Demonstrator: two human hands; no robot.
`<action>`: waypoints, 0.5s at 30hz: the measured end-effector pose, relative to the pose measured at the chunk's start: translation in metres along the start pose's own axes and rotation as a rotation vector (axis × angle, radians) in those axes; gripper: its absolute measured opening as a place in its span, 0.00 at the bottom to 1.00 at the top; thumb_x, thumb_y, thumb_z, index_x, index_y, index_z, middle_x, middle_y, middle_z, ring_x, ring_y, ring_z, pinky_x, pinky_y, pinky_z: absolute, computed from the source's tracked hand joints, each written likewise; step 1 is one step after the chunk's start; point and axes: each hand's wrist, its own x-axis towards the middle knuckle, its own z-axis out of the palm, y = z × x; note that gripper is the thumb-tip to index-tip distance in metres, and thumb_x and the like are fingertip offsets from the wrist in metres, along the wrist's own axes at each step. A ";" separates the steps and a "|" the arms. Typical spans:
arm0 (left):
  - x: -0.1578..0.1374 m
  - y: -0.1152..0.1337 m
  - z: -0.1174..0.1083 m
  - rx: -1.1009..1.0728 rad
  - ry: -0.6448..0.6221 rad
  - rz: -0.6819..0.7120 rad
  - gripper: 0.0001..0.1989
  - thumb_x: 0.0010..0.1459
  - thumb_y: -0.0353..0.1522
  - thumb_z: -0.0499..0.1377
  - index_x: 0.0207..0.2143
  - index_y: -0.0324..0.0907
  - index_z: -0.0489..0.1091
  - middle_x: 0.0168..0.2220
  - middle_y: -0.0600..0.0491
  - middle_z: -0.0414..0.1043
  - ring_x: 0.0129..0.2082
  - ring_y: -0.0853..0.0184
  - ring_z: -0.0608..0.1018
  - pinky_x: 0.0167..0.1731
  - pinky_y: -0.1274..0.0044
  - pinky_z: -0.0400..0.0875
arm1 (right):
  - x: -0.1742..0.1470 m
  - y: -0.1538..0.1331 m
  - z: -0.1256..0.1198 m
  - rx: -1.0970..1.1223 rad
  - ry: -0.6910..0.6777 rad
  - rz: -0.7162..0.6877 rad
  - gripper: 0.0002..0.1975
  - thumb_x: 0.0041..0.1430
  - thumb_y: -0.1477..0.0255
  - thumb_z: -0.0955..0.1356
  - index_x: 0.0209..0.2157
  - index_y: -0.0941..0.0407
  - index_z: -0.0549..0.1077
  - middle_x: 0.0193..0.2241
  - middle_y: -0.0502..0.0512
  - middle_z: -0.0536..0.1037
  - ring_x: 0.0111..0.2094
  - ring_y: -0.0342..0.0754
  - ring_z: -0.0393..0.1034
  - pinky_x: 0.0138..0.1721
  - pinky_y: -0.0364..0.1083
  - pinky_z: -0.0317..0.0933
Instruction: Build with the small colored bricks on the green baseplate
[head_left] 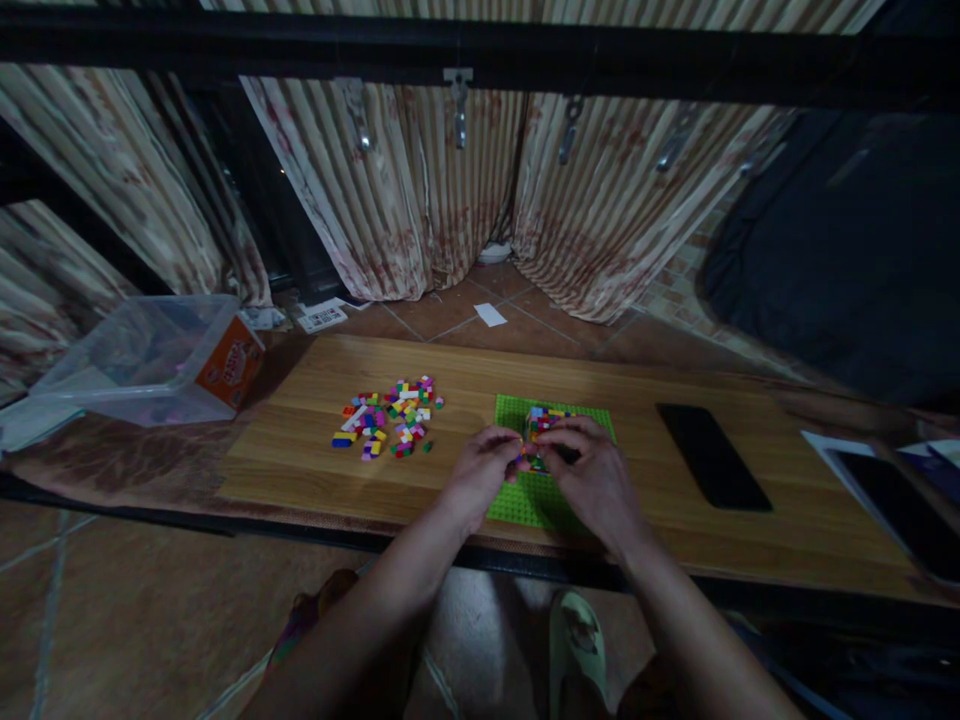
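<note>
Both my hands meet over a green studded baseplate (525, 508) on the wooden board. My left hand (484, 470) is closed in a pinch around small toy bricks (519, 462), of which only bits of colour show. My right hand (589, 465) is closed too, its fingertips pressed at the same spot; what they grip is hidden by the fingers. Just beyond my fingers, a low multicoloured brick build (551, 413) stands on the baseplate, partly covered by my right hand. To the left lies a loose pile of mixed bricks (409, 405).
A black phone-like slab (712, 455) lies right of the baseplate on the wooden board (285, 440). At far left stands a clear plastic box (150, 350) with an orange label. Another dark device (900, 510) rests at the right end. Striped curtains (420, 190) hang behind.
</note>
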 end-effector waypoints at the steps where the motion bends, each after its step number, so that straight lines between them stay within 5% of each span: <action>1: 0.000 0.000 0.000 -0.007 -0.005 -0.001 0.05 0.47 0.28 0.63 0.28 0.38 0.70 0.25 0.54 0.74 0.20 0.75 0.72 0.20 0.83 0.59 | 0.000 0.001 -0.001 0.021 0.004 0.015 0.06 0.53 0.72 0.68 0.29 0.53 0.79 0.37 0.56 0.76 0.42 0.52 0.70 0.47 0.53 0.62; 7: 0.000 -0.001 0.000 -0.014 -0.036 0.008 0.06 0.47 0.29 0.65 0.27 0.37 0.69 0.27 0.50 0.77 0.21 0.74 0.73 0.20 0.83 0.59 | 0.002 0.011 -0.005 0.224 0.030 0.124 0.06 0.52 0.69 0.68 0.28 0.54 0.78 0.37 0.56 0.75 0.39 0.50 0.71 0.40 0.49 0.64; 15: 0.001 -0.002 0.000 -0.014 -0.024 -0.003 0.04 0.48 0.26 0.62 0.27 0.37 0.69 0.27 0.51 0.76 0.20 0.75 0.73 0.19 0.84 0.60 | 0.003 0.006 -0.002 0.117 0.014 0.134 0.05 0.51 0.72 0.68 0.27 0.54 0.78 0.34 0.55 0.75 0.37 0.50 0.71 0.41 0.50 0.63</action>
